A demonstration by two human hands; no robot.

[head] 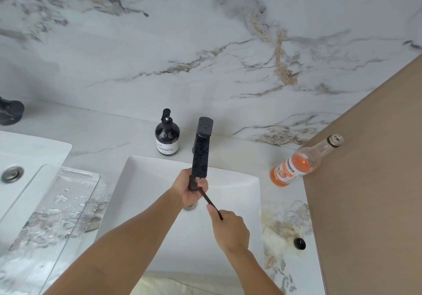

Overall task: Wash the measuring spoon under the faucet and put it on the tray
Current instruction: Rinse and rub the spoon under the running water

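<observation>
A dark measuring spoon (206, 197) with a thin ridged handle is held over the white sink (141, 180), right under the spout of the black faucet (202, 148). My left hand (190, 191) wraps around the spoon's bowl end just below the spout. My right hand (229, 226) pinches the lower end of the handle. Whether water runs is unclear. A clear glass tray (68, 203), wet with droplets, lies on the counter left of the sink.
A dark soap pump bottle (167, 138) stands behind the sink, left of the faucet. An open bottle of orange drink (296, 164) stands at the right, its black cap (299, 243) on the counter nearer me. A second basin (13, 171) lies far left.
</observation>
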